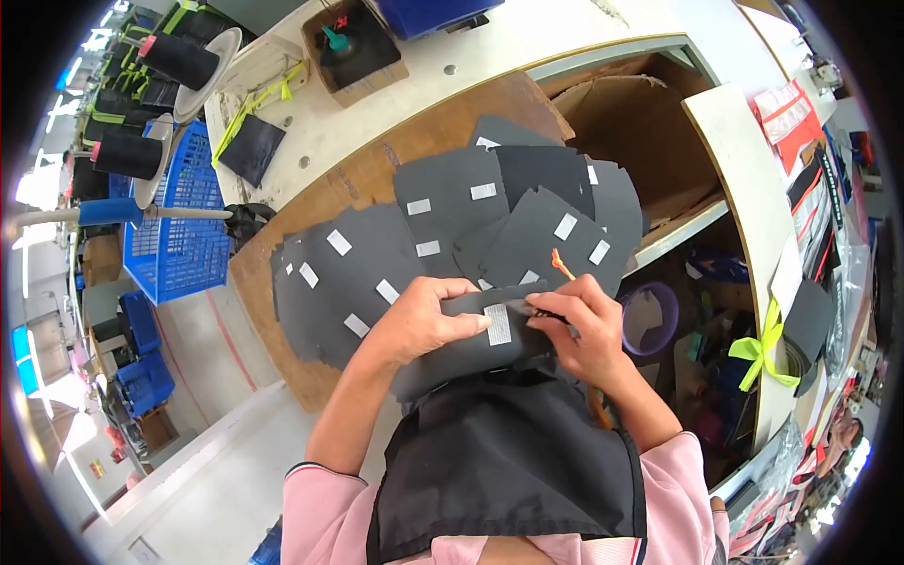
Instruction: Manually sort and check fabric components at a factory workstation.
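Both hands are working close in front of the black apron, and a dark grey fabric panel is lying between them, over the wearer's lap at the near edge of the loose panels. The left hand is pinching that panel, thumb pressing on top right beside the white label, the other fingers curling at its upper edge. Over on the right, the right hand is closing thumb and fingertips around a small dark-handled tool; it is looking like thread snips, though the fingers are covering too much to be sure. Its pale tip is pointing left, toward the label. An orange cord is sticking up just beyond that hand. Ahead, the loose panels are overlapping in heaps across a brown board, many showing white labels of their own. Farther back, a cardboard box is sitting on the white table; off to the left, a blue plastic basket is standing beneath black thread cones.
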Tool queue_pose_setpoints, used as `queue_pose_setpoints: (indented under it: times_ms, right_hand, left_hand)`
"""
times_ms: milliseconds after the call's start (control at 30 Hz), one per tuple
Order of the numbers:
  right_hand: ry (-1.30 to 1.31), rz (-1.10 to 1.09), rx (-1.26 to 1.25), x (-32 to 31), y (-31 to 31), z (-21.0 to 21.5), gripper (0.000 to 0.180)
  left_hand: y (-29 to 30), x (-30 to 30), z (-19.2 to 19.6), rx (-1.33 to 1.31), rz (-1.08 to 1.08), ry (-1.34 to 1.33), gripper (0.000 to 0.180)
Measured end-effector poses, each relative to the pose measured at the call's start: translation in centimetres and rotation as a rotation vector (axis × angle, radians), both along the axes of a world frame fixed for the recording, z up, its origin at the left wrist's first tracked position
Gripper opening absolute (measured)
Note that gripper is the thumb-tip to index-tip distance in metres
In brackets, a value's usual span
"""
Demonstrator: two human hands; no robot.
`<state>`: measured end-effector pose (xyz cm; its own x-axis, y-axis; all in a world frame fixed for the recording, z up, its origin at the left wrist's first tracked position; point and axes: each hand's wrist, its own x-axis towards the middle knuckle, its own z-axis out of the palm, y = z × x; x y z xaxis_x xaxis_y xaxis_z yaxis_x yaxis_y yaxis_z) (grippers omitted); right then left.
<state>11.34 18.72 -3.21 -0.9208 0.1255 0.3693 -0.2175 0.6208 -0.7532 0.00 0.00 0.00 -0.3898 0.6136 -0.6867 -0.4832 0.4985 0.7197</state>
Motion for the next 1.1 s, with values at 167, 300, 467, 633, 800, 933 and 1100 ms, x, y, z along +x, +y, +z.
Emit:
queue_pose_setpoints:
  times_ms: [167,300,467,633,800,933,1100]
  right_hand:
    - [-0.226,-0.156,-0.168,-0.6,0.7,-1.8,0.016]
    - [-0.462,-0.461,-0.191,-0.6,5.0,-5.3,0.040]
    - [-0.595,-0.530,0.002,-1.9,7.3,-9.9,0.040]
    - [-0.660,-0.566,0.008,-2.6,7.9,-10.4,0.027]
    - [-0.484,-0.312,-0.125,-2.3,6.0,-5.5,0.019]
    - [-0.615,-0.160,-0.463,-2.6,4.7,-1.1,0.017]
    - [-0.226,-0.287,-0.192,-2.4,2.5,-0.9,0.023]
  left_hand:
    - [-2.0,-0.7,0.7,0.019,0.076,0.200,0.025]
    - [-8.6,-3.5,0.7,-0.244,0.231,0.445,0.026]
    - [-12.0,-6.9,-5.1,-0.950,-0.169,1.050,0.054]
    - [-6.1,-4.4,-6.0,-0.710,0.143,1.583,0.069]
    - [2.2,-2.9,-6.8,0.188,0.171,0.955,0.079]
    - [5.2,-2.4,-5.2,0.236,-0.038,0.422,0.039]
    - [4.6,-0.7,-3.4,0.156,0.177,0.181,0.025]
